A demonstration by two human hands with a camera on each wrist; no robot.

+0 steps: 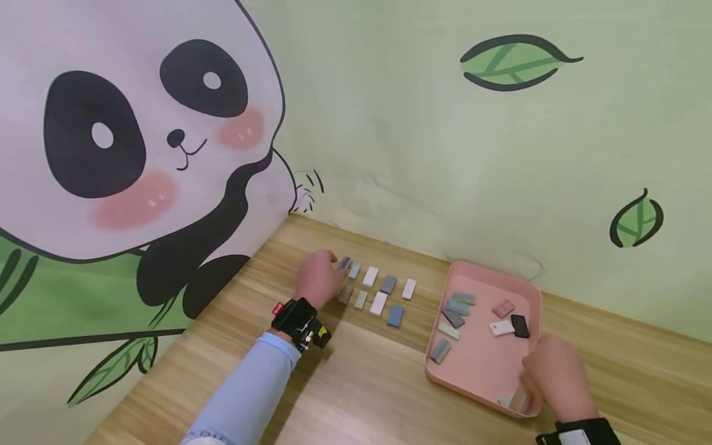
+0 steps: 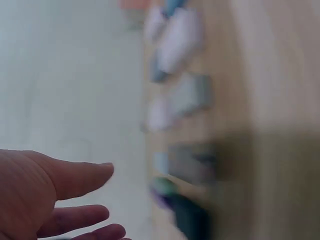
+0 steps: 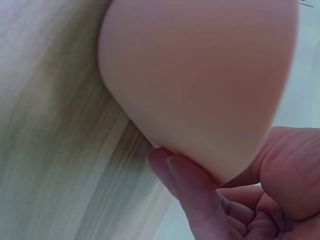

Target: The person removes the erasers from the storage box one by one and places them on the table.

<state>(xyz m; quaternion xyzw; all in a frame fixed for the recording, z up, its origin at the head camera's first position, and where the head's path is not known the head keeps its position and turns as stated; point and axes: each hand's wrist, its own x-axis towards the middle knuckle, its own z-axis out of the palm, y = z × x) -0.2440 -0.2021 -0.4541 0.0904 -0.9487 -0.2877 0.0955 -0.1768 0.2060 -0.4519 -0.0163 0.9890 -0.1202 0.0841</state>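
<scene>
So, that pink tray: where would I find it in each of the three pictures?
Head: the pink tray is right of centre in the lower half, with the right hand at its near right corner.
Left wrist: unsure; a blurred pinkish patch at the top edge may be it.
Right wrist: its smooth wall fills much of the upper middle.
Shared landmark: the wooden tabletop.

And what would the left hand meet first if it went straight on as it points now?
Probably the purplish block at the back left, close beside the left hand; whether they touch is unclear.
</scene>
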